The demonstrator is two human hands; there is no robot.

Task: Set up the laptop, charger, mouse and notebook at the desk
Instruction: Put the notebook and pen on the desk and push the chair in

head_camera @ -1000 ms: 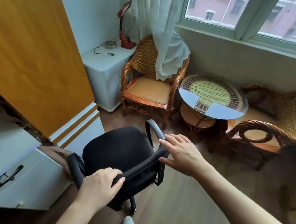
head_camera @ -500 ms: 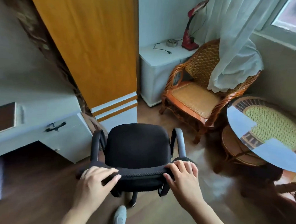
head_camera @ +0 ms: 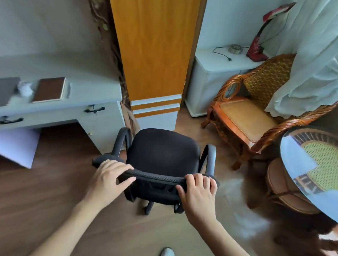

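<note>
A black office chair (head_camera: pixel 162 152) stands on the wood floor in front of me, its backrest top nearest me. My left hand (head_camera: pixel 107 178) grips the left end of the backrest's top edge. My right hand (head_camera: pixel 197 192) grips the right end, fingers curled over it. At the left stands the pale desk (head_camera: pixel 93 83). On it lie a brown notebook (head_camera: pixel 49 89), a closed grey laptop (head_camera: pixel 2 90) cut by the frame's left edge, and a small white bundle (head_camera: pixel 26 88) between them, too blurred to identify.
An orange wardrobe (head_camera: pixel 153 47) stands behind the chair. A white cabinet (head_camera: pixel 210 75) with a red lamp (head_camera: pixel 259 48) is at the back right. A wicker armchair (head_camera: pixel 247 115) and a round glass-topped table (head_camera: pixel 297 161) fill the right side. A curtain (head_camera: pixel 316 56) drapes over the armchair.
The view has swung left, bringing the desk with notebook and laptop into sight. The chair has turned to face the wardrobe. My right hand went from lying flat on the backrest to gripping it.
</note>
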